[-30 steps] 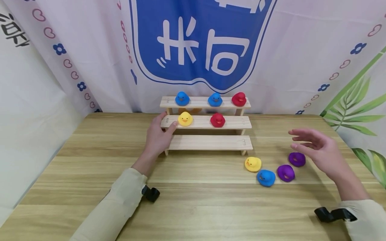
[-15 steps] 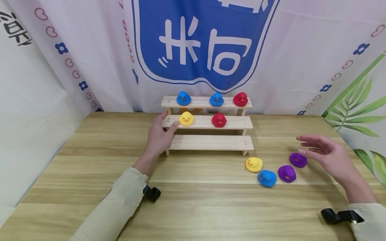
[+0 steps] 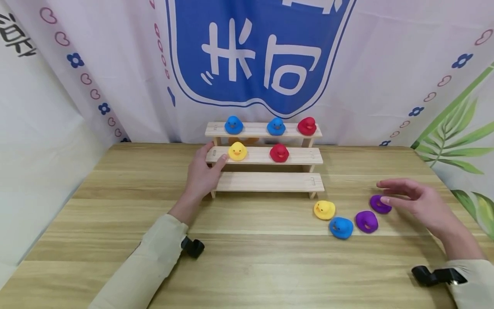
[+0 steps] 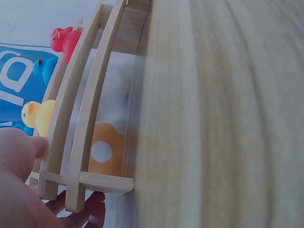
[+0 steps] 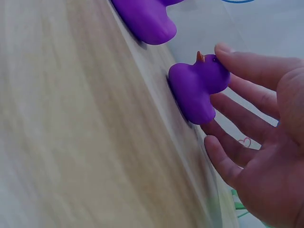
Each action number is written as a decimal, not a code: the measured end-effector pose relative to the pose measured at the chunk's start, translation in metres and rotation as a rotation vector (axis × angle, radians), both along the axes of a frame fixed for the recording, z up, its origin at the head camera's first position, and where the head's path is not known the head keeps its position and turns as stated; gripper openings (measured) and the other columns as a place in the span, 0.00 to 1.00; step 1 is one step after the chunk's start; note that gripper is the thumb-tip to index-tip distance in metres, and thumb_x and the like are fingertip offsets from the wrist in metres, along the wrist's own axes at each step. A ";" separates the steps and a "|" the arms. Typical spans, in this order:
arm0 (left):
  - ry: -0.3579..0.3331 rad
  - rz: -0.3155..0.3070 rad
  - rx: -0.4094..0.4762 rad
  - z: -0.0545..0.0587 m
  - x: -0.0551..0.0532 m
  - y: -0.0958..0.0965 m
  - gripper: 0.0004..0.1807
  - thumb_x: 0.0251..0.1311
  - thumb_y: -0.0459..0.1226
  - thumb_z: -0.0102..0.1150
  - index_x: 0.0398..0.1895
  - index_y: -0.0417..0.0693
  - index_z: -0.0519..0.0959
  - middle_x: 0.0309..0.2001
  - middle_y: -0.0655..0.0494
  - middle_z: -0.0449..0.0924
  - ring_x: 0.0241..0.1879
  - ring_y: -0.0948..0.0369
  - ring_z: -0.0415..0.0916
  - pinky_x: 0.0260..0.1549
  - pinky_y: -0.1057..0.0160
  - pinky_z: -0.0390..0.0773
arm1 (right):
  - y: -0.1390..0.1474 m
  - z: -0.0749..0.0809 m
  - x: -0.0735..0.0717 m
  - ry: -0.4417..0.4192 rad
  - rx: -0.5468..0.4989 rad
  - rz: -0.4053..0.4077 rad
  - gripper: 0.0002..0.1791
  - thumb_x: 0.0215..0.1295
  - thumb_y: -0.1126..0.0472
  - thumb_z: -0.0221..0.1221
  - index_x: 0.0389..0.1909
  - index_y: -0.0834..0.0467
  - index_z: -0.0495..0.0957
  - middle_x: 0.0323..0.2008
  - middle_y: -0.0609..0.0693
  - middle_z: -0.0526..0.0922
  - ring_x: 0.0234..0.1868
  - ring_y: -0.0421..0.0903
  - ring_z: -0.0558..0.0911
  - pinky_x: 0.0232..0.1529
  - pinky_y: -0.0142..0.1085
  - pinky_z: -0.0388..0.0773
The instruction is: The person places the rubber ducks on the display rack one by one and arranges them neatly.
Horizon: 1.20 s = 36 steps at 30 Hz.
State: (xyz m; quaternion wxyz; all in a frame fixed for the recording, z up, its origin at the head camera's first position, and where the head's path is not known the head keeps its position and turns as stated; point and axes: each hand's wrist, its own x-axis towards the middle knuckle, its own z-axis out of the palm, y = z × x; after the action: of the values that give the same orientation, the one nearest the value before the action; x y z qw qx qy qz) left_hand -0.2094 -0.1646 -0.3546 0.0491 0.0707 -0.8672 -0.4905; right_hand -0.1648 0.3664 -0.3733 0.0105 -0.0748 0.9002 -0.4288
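Observation:
My left hand (image 3: 202, 171) grips the left end of a three-step wooden shelf (image 3: 266, 182), its thumb on the middle step beside a yellow rubber duck (image 3: 237, 151). In the left wrist view, that hand's fingers curl behind the shelf end. My right hand (image 3: 420, 204) is at the farther purple rubber duck (image 3: 380, 204), which sits on the table. In the right wrist view, the thumb is by the head of this purple duck (image 5: 192, 92) and the loosely bent fingers are behind it; firm contact cannot be made out. A second purple duck (image 3: 367, 222) lies nearer.
On the top step stand two blue ducks (image 3: 233, 125) and a red duck (image 3: 307, 126). Another red duck (image 3: 279, 153) is on the middle step. A yellow duck (image 3: 324, 210) and a blue duck (image 3: 341, 227) lie on the table (image 3: 247, 266). A printed curtain (image 3: 135, 86) hangs behind.
My right hand has moved down and slightly right, closer to the farther purple duck. The left hand keeps its grip on the shelf, and the ducks stay where they were.

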 end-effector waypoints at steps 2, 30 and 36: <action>-0.001 0.000 -0.001 0.000 0.000 0.000 0.40 0.78 0.53 0.54 0.86 0.51 0.54 0.85 0.45 0.55 0.82 0.45 0.56 0.79 0.41 0.64 | 0.000 -0.001 0.000 -0.018 0.007 0.021 0.25 0.73 0.59 0.68 0.68 0.59 0.78 0.53 0.22 0.85 0.52 0.22 0.82 0.48 0.16 0.75; 0.019 -0.009 -0.010 -0.001 -0.003 -0.001 0.40 0.78 0.53 0.54 0.86 0.50 0.54 0.84 0.45 0.55 0.83 0.45 0.55 0.80 0.41 0.62 | -0.009 -0.001 -0.001 0.035 0.194 0.041 0.24 0.67 0.53 0.73 0.62 0.55 0.85 0.48 0.14 0.78 0.48 0.16 0.76 0.45 0.16 0.75; 0.019 -0.006 -0.012 -0.001 -0.003 -0.001 0.40 0.78 0.53 0.54 0.86 0.49 0.54 0.84 0.45 0.55 0.83 0.45 0.55 0.81 0.41 0.61 | -0.012 0.001 -0.003 0.040 0.168 -0.008 0.27 0.69 0.52 0.72 0.65 0.58 0.81 0.46 0.14 0.78 0.46 0.16 0.77 0.44 0.14 0.75</action>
State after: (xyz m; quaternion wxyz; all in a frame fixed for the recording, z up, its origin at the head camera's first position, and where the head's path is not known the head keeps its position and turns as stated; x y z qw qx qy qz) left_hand -0.2124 -0.1655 -0.3561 0.0563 0.0629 -0.8698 -0.4861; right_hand -0.1679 0.3541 -0.3727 -0.0028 -0.0785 0.9334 -0.3501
